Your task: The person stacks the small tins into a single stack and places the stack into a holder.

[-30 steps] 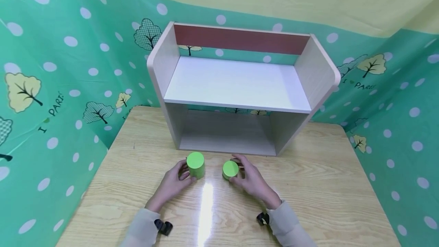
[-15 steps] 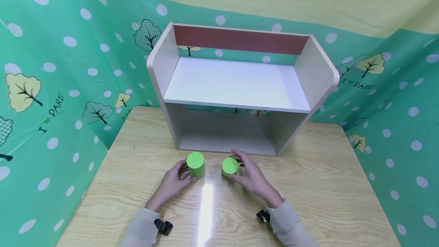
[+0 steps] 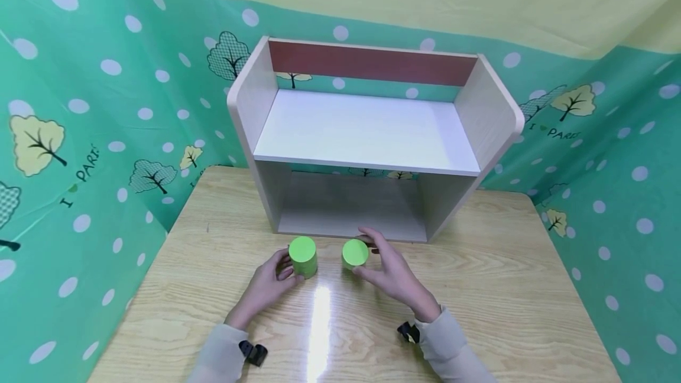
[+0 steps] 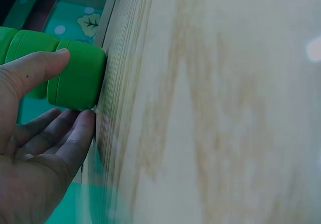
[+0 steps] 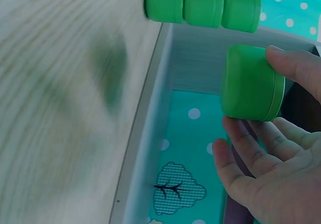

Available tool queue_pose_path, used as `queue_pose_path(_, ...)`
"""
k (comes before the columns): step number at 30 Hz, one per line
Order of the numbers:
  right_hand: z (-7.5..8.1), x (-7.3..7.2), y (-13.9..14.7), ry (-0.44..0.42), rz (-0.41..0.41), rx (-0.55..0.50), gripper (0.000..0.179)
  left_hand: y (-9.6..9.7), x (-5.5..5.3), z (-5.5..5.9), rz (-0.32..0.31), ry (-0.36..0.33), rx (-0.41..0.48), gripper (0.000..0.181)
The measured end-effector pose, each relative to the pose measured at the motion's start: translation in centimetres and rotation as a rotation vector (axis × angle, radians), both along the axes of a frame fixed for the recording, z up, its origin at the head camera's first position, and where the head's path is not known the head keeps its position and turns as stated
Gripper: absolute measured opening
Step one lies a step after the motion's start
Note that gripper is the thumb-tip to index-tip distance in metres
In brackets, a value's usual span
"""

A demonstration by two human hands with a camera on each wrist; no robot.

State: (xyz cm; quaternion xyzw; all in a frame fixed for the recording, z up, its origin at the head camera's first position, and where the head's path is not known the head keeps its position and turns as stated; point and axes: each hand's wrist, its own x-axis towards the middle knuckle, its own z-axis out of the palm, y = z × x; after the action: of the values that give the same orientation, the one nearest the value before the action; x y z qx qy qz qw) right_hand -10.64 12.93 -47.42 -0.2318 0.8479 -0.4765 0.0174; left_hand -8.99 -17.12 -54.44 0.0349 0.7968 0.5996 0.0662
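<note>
Several small green jars with lids are in view. Three of them form an upright stack (image 3: pixel 304 259) on the table just in front of the shelf. My left hand (image 3: pixel 268 282) holds this stack low down; in the left wrist view its thumb lies on the bottom jar (image 4: pixel 77 76) and its fingers curve round the other side. To the right, my right hand (image 3: pixel 391 270) pinches a single green jar (image 5: pixel 251 83) between thumb and fingertips. That jar (image 3: pixel 354 253) is raised off the table and apart from the stack.
A two-level white shelf unit (image 3: pixel 367 132) with a reddish back strip (image 3: pixel 372 62) stands behind the jars. The wooden table (image 3: pixel 505 288) reflects a bright light streak. Green dotted cloth (image 3: pixel 117 205) hangs behind and at both sides.
My right hand has lifted the single jar higher and brought it slightly left, towards the stack. The left hand and the stack have stayed in place.
</note>
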Motion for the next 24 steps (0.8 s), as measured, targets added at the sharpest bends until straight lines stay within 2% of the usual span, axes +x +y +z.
queue_pose_path(2,0.3,0.0,-0.1,0.014,0.0,-0.003,0.084,0.0,0.0,0.0,-0.005,0.013,0.002,0.073)
queue_pose_path(9,1.3,-0.1,-0.4,0.034,0.017,-0.038,0.083,0.0,0.0,0.1,0.001,-0.013,0.009,0.074)
queue_pose_path(24,3.0,-0.8,-1.5,0.101,0.051,-0.024,0.085,0.0,-0.1,0.0,-0.008,-0.026,0.012,0.074)
